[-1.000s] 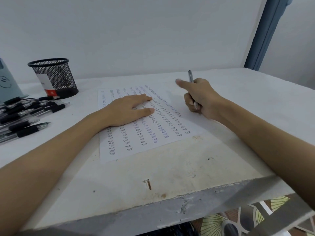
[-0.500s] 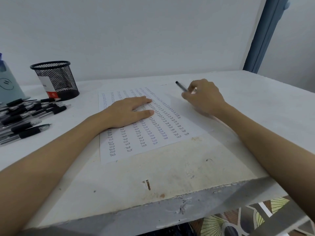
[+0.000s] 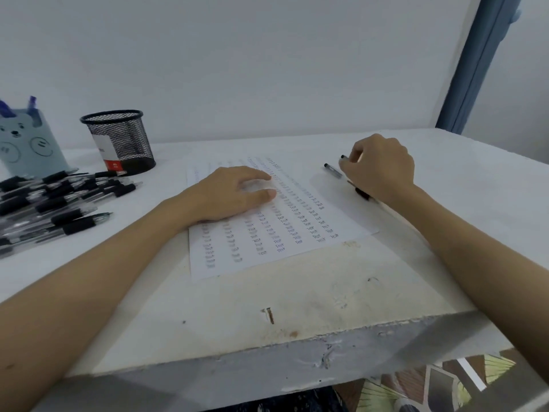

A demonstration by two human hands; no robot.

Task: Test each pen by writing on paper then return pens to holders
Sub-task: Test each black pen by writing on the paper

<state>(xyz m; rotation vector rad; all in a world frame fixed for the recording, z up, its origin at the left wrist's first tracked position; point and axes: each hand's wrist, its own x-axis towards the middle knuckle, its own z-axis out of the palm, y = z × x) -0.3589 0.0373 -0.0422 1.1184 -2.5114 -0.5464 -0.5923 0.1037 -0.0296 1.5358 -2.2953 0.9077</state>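
Pen laid down at the paper's right edge

My right hand (image 3: 381, 168) has lowered the pen (image 3: 334, 171), upright a second ago, until it lies nearly flat at the right edge of the paper (image 3: 279, 230); my fingers curl around it. My left hand (image 3: 228, 197) stays flat, fingers straight, pressing the sheet. The blue animal-face holder (image 3: 28, 147) has come into view beside the mesh holder (image 3: 120, 141), behind the loose pens (image 3: 59, 200).

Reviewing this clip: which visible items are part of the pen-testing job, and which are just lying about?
Job items:
white paper sheet covered in written rows
black pen in right hand
pile of black pens
black wire-mesh holder
pale blue animal-face holder

Lying about:
rusty nail in the white table edge
blue curtain
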